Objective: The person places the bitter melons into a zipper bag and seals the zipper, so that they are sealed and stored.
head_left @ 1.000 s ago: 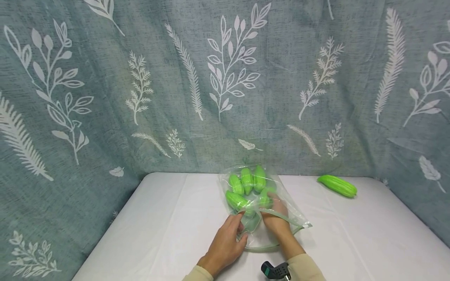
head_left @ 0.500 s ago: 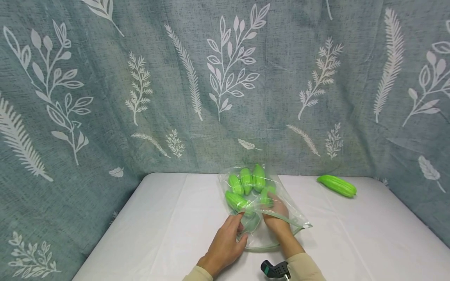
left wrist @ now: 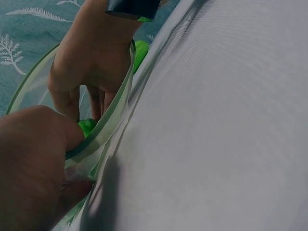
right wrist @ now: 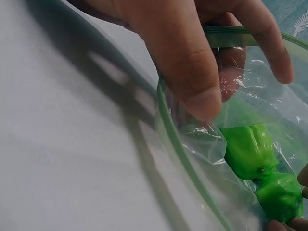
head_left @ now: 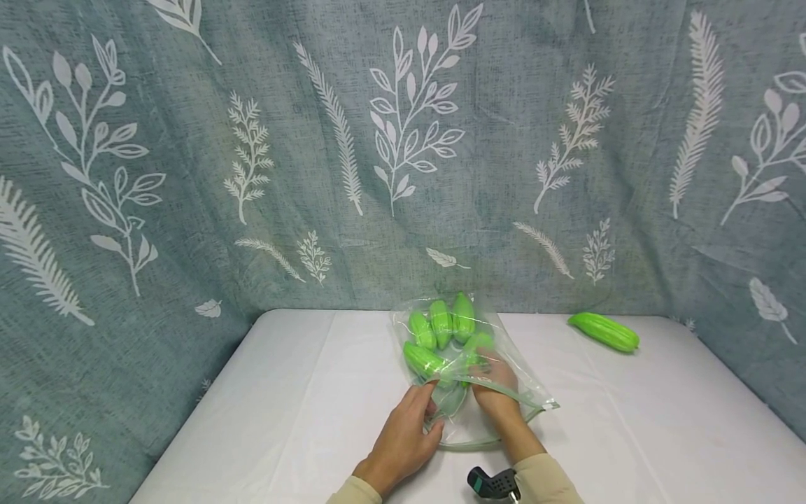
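A clear zip bag [head_left: 471, 445] with a green rim lies on the white table, its mouth toward me. Several bright green cucumber-like vegetables [head_left: 442, 325] are inside it. My left hand [head_left: 405, 432] holds the left side of the bag's mouth between thumb and fingers. Through the opening reaches my right hand [head_left: 494, 388], with its fingertips around the end of one cucumber [right wrist: 279, 196]. Another cucumber [right wrist: 248, 149] lies beside that one in the right wrist view. Bag film partly covers the right fingers in the head view.
One more cucumber [head_left: 604, 332] lies outside the bag, toward the back right of the white table [head_left: 315, 406]. A leaf-patterned curtain [head_left: 403, 161] hangs behind the table and along both sides. A black wrist device [head_left: 494, 483] sits by the right sleeve.
Inside the bag, the cucumber at my right fingers has turned a little, and its near end now shows lower, toward the bag's mouth. My left hand stays put on the rim.
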A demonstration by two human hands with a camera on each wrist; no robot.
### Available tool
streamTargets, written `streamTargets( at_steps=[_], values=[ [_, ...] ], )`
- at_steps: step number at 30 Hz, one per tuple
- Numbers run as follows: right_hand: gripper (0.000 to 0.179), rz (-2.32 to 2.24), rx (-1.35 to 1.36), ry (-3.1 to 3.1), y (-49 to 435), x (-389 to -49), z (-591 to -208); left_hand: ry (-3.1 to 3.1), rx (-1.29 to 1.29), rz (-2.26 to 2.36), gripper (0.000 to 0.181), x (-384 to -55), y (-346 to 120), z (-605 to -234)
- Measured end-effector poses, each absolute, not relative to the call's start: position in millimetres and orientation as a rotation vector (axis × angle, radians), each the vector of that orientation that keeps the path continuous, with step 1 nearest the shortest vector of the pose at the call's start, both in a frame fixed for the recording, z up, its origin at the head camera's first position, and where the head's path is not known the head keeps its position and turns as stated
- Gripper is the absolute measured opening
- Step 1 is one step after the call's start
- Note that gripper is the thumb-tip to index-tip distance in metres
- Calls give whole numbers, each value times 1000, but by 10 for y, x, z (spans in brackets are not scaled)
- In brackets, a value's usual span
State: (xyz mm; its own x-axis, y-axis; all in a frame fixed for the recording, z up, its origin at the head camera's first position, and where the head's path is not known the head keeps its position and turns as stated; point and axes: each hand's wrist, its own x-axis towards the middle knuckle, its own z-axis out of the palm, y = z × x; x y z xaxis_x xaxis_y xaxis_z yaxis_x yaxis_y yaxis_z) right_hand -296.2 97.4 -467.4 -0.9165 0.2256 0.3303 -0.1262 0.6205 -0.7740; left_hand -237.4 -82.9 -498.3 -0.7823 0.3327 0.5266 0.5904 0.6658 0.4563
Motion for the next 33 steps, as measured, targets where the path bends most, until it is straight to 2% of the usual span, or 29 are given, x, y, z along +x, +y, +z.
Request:
streamTargets(
  at_steps=[14,20,27,33],
  values=[
    [42,1225,-65,-2406,974,-2949,-4698,-2464,-724,-905,67,-2377,-816,-4996],
    [44,1204,37,-2457,947,-2882,-4706,-2469,-717,-893,67,-2391,-824,-5008],
    [35,1119,189,-2346,908,-2858,-4816,-2462,-717,-885,66,-2393,-833,-4986],
    [32,1347,80,-2399,866,-2669,-4671,-2460,-714,-909,66,-2387,-830,-4981]
  ],
)
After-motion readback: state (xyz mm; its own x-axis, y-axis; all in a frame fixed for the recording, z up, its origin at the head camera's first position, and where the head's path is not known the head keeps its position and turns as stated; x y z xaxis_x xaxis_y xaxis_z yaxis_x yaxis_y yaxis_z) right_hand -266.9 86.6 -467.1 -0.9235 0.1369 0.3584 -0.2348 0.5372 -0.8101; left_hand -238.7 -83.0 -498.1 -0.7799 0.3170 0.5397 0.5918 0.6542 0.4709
